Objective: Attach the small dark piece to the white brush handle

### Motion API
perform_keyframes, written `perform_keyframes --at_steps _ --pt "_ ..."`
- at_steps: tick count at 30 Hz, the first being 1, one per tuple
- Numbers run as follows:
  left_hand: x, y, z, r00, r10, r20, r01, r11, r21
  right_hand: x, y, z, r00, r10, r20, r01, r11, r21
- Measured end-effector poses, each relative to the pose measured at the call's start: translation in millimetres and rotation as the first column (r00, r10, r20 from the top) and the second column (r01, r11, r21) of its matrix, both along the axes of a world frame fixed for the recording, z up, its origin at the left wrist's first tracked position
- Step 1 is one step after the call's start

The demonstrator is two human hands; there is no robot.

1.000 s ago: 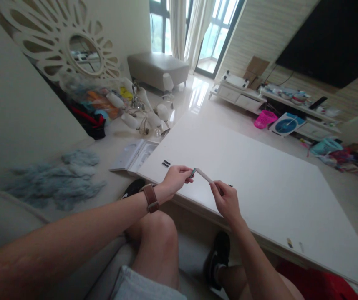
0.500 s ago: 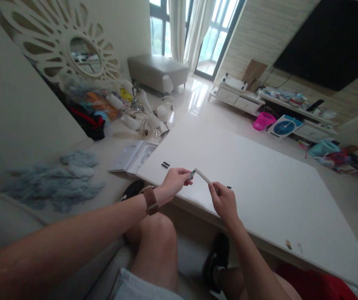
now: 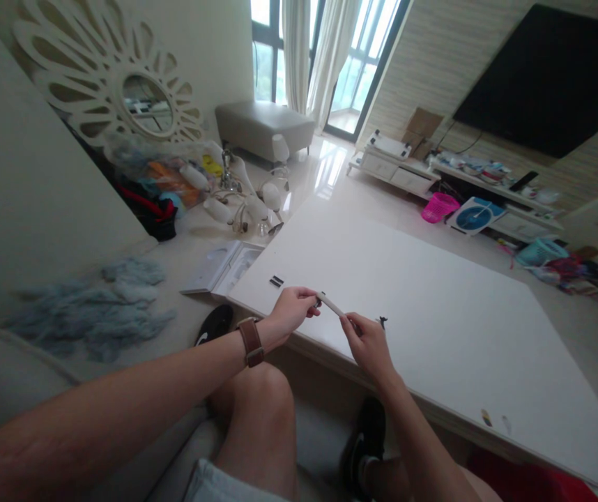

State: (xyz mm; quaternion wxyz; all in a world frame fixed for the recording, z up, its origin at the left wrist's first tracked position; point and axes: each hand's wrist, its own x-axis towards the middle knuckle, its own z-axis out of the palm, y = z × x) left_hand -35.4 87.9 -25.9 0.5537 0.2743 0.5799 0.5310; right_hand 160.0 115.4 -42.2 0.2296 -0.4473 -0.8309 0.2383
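Note:
Over the near edge of the white table (image 3: pixel 461 335), my left hand (image 3: pixel 293 312) pinches a small dark flat piece (image 3: pixel 321 295), mostly hidden by the fingers. My right hand (image 3: pixel 368 344) is closed on a slim pale stick (image 3: pixel 332 305), its far end at the left fingertips against the small piece. Whether the two are joined I cannot tell. Dark short strips (image 3: pixel 277 281) lie on the tabletop beyond my left hand. A little black part (image 3: pixel 382 321) lies just past my right hand.
A small yellow and dark item (image 3: pixel 486 417) and a clear sliver (image 3: pixel 507 424) lie near the table's right front edge. An open white box (image 3: pixel 212 268) rests by the left corner. A chandelier (image 3: pixel 247 202) stands on the floor behind it.
The stick has come down and left, so its tip now meets my left fingertips. My right hand has shifted slightly left. The green on the small piece no longer shows.

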Motion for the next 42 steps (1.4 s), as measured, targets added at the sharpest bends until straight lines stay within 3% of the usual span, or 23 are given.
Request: perform_keyframes --at_steps 12,42 --pt "2.2 -0.7 6.2 1.0 -0.004 -0.007 0.004 1.0 -0.022 2.5 1.3 0.3 1.0 0.001 -0.031 -0.003 0.998 -0.057" --pt "1.4 -2.1 7.8 0.999 -0.016 -0.031 0.015 1.0 -0.027 1.0 0.4 3.9 1.0 0.008 -0.017 -0.009 0.998 -0.058"
